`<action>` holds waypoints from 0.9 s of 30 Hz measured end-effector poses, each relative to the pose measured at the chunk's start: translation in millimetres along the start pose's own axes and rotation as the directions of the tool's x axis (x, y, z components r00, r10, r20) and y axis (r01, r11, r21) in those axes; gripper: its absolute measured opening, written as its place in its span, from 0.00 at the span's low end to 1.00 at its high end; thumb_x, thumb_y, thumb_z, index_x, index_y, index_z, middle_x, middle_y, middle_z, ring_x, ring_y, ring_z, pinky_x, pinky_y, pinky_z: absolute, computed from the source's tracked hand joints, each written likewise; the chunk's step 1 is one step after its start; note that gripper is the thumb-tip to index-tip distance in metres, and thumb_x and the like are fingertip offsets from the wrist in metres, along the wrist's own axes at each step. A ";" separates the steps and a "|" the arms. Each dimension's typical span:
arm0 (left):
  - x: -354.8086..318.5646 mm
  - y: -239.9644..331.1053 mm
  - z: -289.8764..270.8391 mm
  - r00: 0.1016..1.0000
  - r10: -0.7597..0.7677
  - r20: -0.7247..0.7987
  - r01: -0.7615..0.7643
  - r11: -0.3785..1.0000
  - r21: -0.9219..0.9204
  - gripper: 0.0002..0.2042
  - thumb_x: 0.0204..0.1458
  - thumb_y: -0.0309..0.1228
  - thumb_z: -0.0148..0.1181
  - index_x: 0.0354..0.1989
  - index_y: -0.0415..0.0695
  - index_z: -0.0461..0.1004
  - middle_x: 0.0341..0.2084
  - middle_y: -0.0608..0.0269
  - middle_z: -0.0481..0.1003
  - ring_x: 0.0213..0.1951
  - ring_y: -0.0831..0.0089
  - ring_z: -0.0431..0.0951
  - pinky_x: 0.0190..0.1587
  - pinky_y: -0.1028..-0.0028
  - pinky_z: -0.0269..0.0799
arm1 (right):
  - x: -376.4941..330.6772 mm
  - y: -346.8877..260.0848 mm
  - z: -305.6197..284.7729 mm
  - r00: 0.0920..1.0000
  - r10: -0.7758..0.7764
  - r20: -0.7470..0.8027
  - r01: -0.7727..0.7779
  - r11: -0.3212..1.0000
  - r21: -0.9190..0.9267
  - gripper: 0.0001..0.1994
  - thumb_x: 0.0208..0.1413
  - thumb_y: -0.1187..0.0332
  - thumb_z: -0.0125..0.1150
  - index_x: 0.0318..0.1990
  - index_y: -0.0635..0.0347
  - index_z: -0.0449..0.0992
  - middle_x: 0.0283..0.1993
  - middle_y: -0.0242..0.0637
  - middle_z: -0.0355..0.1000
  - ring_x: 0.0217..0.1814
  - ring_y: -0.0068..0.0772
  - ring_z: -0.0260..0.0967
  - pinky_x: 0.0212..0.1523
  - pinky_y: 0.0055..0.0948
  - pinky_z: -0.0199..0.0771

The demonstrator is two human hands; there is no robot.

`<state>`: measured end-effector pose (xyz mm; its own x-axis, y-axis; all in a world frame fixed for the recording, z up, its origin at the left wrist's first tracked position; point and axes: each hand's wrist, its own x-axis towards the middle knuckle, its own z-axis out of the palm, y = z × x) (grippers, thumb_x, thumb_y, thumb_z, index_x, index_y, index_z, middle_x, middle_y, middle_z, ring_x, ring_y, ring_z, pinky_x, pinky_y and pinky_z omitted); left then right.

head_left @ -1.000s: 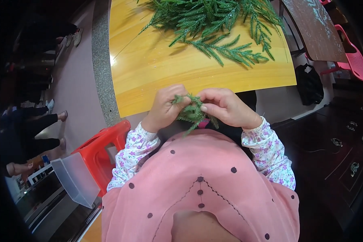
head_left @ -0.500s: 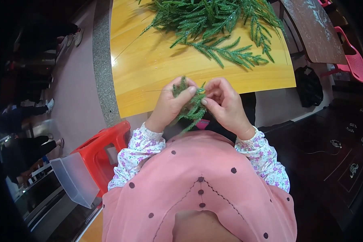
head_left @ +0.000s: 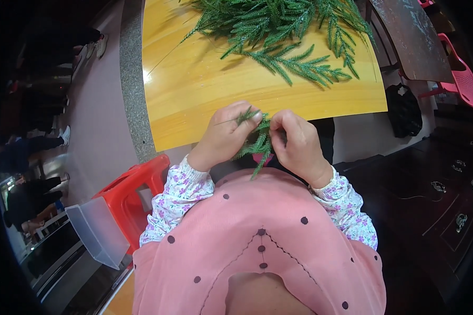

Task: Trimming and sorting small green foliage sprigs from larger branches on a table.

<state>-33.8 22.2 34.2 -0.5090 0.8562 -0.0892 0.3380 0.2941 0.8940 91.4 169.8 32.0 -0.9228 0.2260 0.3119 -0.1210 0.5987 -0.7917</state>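
Between my hands, just off the near edge of the yellow table (head_left: 194, 118), hangs a small green artificial pine sprig (head_left: 258, 144). My left hand (head_left: 227, 131) is closed on it, with the thumb and fingers pinching near its top and a tuft poking out over the thumb. My right hand (head_left: 298, 140) is closed beside the sprig's upper end, fingertips pinched together. Whatever those fingertips hold is hidden; a little yellow-green shows between the two hands. Farther back lies a big heap of green artificial pine branches (head_left: 263, 26), one branch (head_left: 299, 65) spreading toward me.
At left stand a red plastic stool (head_left: 129, 194) and a clear plastic bin (head_left: 97, 231). Beyond the table's right side are a black bag (head_left: 403, 110), a dark worn table (head_left: 412, 39) and a pink chair (head_left: 463, 79). Several people's legs and shoes (head_left: 101, 46) show at far left.
My left hand has turned, tilting the sprig. My right fingers have curled from a looser pinch into a tighter one.
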 end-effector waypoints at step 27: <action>-10.4 6.4 36.6 0.935 -0.304 -0.182 0.159 0.819 -0.551 0.10 0.60 0.34 0.51 0.30 0.43 0.71 0.22 0.78 0.66 0.25 0.87 0.61 0.27 0.82 0.58 | 3.4 12.9 11.5 0.914 -0.404 0.045 0.367 0.774 -0.517 0.12 0.42 0.74 0.58 0.37 0.69 0.73 0.27 0.36 0.66 0.27 0.33 0.66 0.28 0.30 0.68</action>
<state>2.6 30.7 24.8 -0.7230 0.6336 -0.2755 -0.2408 0.1427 0.9600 82.5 169.5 16.8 -0.8108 -0.0695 0.5812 -0.2432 0.9431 -0.2266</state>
